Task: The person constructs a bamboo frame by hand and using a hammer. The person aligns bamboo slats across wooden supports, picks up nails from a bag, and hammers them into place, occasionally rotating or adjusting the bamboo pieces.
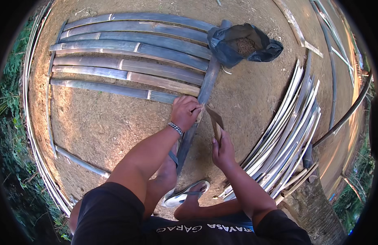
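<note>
Your left hand (185, 112) pins the pole (197, 118); right hand (222, 151), grip clamped on the knife (215, 122), should cut beside that pole, away from fingers.

The left hand (185, 112) covers the spot where the long grey bamboo strip (205, 87) meets the blade (214, 117), so the contact there cannot be made out. The right hand (222, 150) hides most of the blade's handle. The strip's lower end disappears under the left leg. The brown contents of the dark plastic bag (243, 43) are too small to identify.
</note>
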### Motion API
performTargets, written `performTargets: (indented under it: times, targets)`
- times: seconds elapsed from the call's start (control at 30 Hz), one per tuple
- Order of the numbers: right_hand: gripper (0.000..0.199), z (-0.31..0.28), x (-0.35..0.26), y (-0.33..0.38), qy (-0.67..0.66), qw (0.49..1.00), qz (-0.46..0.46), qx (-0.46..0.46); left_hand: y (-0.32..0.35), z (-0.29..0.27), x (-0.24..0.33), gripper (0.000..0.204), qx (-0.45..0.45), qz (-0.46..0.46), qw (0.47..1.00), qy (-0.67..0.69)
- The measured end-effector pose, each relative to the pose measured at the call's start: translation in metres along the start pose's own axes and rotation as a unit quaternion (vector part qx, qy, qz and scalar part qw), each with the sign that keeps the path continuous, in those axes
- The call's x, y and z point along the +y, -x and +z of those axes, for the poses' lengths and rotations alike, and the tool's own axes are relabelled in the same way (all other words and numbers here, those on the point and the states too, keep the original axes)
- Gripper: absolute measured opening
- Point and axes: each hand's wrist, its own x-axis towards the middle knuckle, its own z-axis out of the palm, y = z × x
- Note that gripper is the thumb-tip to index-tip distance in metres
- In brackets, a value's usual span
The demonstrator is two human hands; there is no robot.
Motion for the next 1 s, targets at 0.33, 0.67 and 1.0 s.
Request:
performTargets:
  times: [0.33,0.67,1.0]
  targets:
    - [0.057,-0.01,-0.008,-0.002,0.045,0.998,0.013,-0.031,-0.002,-0.004,0.0,0.008,0.012,0.01,1.0,-0.016]
    - [0.057,-0.01,-0.018,-0.002,0.024,0.999,0.032,-0.017,0.001,-0.002,-0.002,0.009,0.01,0.019,1.0,-0.019]
    - [0.053,-0.015,0.004,0.0,-0.005,0.998,0.056,-0.017,0.003,-0.002,-0.006,0.03,-0.018,0.018,0.999,-0.031]
